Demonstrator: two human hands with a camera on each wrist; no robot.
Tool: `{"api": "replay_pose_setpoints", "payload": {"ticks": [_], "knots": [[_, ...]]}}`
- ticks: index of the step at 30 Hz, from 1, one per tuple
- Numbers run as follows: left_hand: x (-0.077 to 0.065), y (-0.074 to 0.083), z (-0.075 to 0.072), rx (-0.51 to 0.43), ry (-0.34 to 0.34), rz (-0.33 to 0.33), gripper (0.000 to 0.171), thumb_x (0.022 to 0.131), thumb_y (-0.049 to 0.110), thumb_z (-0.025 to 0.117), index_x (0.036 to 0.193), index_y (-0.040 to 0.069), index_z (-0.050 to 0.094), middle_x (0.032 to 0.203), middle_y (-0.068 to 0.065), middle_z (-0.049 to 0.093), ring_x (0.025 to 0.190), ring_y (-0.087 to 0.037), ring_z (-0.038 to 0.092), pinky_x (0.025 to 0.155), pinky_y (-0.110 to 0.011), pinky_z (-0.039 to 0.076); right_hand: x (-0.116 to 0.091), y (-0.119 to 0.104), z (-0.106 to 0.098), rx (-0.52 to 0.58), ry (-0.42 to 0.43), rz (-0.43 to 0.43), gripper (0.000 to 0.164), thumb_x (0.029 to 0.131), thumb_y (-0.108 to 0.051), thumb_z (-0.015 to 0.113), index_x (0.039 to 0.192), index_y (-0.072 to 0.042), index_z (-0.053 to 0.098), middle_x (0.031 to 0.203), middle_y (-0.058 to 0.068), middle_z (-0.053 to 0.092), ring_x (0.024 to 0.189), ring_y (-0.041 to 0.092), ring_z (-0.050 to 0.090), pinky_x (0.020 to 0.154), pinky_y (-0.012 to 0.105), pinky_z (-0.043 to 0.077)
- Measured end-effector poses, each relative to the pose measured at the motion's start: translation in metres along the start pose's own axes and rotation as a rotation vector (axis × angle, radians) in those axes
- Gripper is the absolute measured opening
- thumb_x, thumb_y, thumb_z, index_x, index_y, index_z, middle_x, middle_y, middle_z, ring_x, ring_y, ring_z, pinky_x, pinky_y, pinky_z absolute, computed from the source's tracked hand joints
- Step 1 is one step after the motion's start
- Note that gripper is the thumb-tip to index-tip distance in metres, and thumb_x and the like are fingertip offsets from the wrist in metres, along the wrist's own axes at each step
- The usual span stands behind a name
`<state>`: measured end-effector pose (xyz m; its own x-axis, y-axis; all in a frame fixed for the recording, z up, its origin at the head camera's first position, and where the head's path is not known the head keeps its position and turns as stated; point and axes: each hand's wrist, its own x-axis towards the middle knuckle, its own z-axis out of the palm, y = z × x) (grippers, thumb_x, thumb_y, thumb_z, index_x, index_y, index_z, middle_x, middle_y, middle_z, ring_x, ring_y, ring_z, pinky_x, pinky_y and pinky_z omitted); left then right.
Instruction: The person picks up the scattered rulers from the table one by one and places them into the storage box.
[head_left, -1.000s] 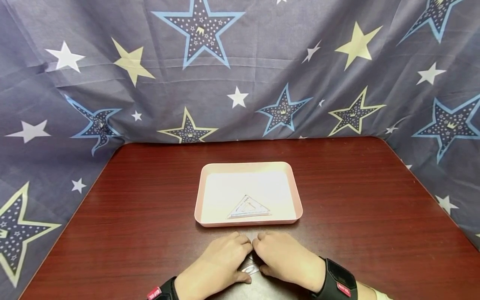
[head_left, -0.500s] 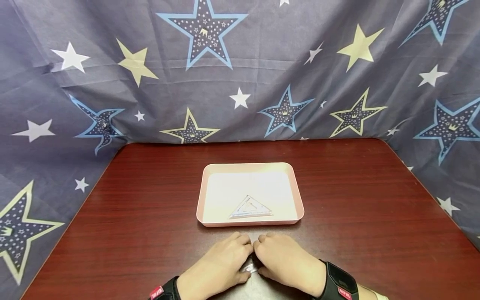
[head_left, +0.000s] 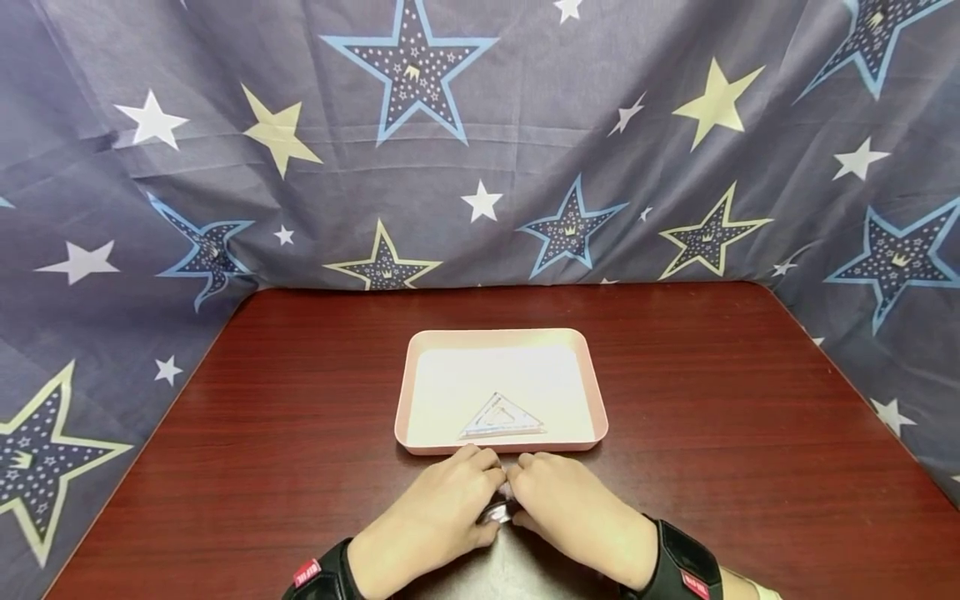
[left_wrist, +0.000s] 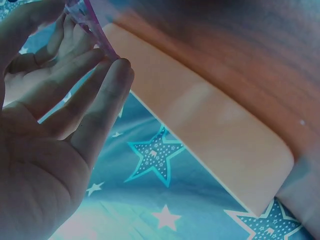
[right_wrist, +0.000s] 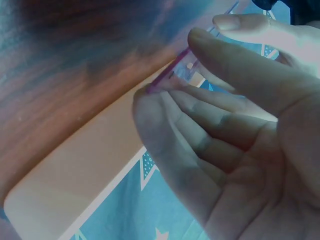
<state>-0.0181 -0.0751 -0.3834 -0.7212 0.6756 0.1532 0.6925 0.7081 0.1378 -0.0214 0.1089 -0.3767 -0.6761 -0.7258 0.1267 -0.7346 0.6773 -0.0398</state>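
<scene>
Between my left hand (head_left: pixel 435 510) and my right hand (head_left: pixel 577 512) is a small clear plastic piece (head_left: pixel 498 512), mostly covered by the fingers. Both hands pinch it at its two ends with thumb and fingertips. The left wrist view shows the plastic piece (left_wrist: pixel 91 24) with a pinkish-purple edge; in the right wrist view that plastic piece (right_wrist: pixel 170 71) appears tilted. Its full outline is hidden, so its kind is unclear. Just beyond the fingertips, a clear triangular set square (head_left: pixel 501 426) lies in a pink tray (head_left: pixel 406 400), near its front wall.
The tray stands on a reddish-brown wooden table (head_left: pixel 285 400). Behind and beside the table hangs a grey curtain (head_left: pixel 337 167) printed with stars. A black wrist strap (head_left: pixel 678 557) sits on the right forearm, and another strap (head_left: pixel 330 575) on the left.
Both hands have moved forward together with the plastic piece, up to the tray's front edge in the head view. The set square has stayed in place in the tray.
</scene>
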Motion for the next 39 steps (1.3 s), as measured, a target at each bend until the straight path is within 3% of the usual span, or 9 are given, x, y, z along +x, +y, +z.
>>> {"api": "replay_pose_setpoints", "payload": {"ticks": [8,17,32,39], "knots": [[0.004,-0.004,-0.008,-0.005,0.062,0.023,0.026,0.071,0.020,0.082,0.092,0.011,0.069,0.093,0.004,0.059,0.089,-0.013,0.056,0.076,-0.027,0.051,0.005,0.003,-0.008,0.006,0.035,0.036,0.019,0.077,-0.020,0.081,0.079,-0.013,0.064,0.080,-0.004,0.063,0.075,0.012,0.063,0.063,0.026,0.051],[0.010,-0.008,-0.018,0.001,0.062,-0.005,0.032,0.075,0.020,0.081,0.103,0.010,0.070,0.096,0.003,0.062,0.090,-0.013,0.056,0.076,-0.028,0.052,0.008,0.008,-0.018,0.034,0.062,0.053,0.024,0.079,-0.021,0.083,0.092,-0.008,0.067,0.085,0.000,0.066,0.078,0.016,0.065,0.067,0.029,0.053],[0.022,-0.016,-0.022,0.028,0.140,0.019,0.031,0.073,0.017,0.081,0.100,0.009,0.070,0.097,0.002,0.061,0.093,-0.014,0.058,0.075,-0.030,0.054,0.015,0.020,-0.022,0.030,0.163,0.049,0.021,0.079,-0.021,0.082,0.082,-0.011,0.064,0.075,-0.002,0.061,0.069,0.014,0.060,0.061,0.027,0.050],[0.029,-0.021,-0.020,0.048,0.168,0.037,0.031,0.072,0.016,0.082,0.100,0.008,0.070,0.101,-0.001,0.063,0.095,-0.017,0.059,0.078,-0.031,0.055,0.020,0.025,-0.021,0.025,0.152,0.070,0.025,0.078,-0.021,0.084,0.087,-0.006,0.065,0.077,0.001,0.061,0.071,0.018,0.061,0.062,0.030,0.051]]}}
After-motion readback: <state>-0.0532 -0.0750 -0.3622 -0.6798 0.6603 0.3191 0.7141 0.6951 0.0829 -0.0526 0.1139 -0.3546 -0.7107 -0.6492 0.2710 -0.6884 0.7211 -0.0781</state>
